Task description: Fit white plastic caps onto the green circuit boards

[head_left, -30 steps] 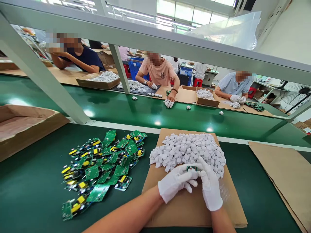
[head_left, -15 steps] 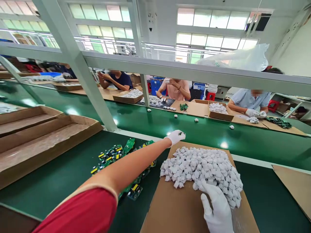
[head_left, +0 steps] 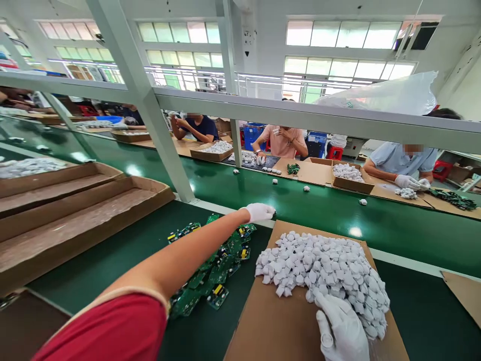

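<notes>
My left hand (head_left: 259, 212), in a white glove, is stretched out over the near edge of the green belt (head_left: 319, 205). Its fingers are pinched together, with a small dark thing at the tips that I cannot make out. Below that forearm lies a heap of green circuit boards (head_left: 216, 271), partly hidden by the arm. My gloved right hand (head_left: 343, 326) rests at the near side of a pile of small white pieces (head_left: 323, 260), fingertips against it. Thumb and fingers are apart, with nothing visible between them. The pile sits on a cardboard sheet (head_left: 278, 321).
Cardboard trays (head_left: 90, 230) stand at the left. A white metal frame (head_left: 150, 115) crosses above the belt, with a plastic bag (head_left: 387, 95) on it. Several small white items (head_left: 306, 188) lie on the belt. Co-workers sit opposite, beside boxes of white pieces (head_left: 347, 173).
My left hand has drawn back leftward from above the belt, fingers still pinched. My right hand stays by the pile. The view has turned left, and a co-worker opposite has lowered one hand.
</notes>
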`<action>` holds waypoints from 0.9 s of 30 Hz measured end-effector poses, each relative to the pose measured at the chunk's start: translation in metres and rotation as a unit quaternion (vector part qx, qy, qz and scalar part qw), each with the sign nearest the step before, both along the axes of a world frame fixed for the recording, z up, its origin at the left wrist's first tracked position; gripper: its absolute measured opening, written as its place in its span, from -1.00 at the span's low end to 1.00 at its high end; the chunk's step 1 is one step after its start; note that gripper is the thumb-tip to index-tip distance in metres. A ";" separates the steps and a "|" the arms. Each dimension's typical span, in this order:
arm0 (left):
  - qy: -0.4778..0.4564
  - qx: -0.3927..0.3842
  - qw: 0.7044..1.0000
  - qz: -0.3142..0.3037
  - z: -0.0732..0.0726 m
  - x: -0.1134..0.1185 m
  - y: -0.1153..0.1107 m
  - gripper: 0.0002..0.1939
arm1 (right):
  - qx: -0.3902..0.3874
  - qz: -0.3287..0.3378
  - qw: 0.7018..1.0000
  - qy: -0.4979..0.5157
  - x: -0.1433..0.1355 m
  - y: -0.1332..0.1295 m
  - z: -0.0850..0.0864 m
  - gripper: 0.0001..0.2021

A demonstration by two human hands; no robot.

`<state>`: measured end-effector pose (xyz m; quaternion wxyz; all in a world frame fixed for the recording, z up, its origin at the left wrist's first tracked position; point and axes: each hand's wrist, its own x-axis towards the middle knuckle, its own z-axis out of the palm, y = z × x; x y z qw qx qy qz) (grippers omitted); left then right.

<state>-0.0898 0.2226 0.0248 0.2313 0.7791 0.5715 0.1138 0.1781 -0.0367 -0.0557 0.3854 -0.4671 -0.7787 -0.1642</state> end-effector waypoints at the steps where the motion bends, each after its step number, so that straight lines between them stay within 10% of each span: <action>1: 0.016 -0.011 0.999 -0.033 0.002 -0.010 -0.013 -0.77 | -0.008 0.004 1.000 0.008 -0.002 0.000 0.002 -0.62; 8: 0.201 0.024 0.963 -0.177 -0.003 -0.055 -0.100 -0.49 | -0.045 0.008 0.997 0.055 -0.009 -0.003 -0.001 -0.67; 18: 0.233 0.075 0.965 -0.095 -0.021 -0.044 -0.105 -0.47 | -0.074 0.001 0.995 0.067 -0.006 -0.006 -0.003 -0.75; 23: 0.153 0.131 0.979 -0.028 0.000 -0.042 -0.116 -0.49 | -0.074 0.015 0.994 0.083 -0.006 -0.004 -0.005 -0.73; 27: -0.083 0.122 0.986 -0.079 0.010 -0.017 -0.146 -0.52 | -0.079 0.021 0.990 0.116 -0.008 -0.004 0.001 -0.72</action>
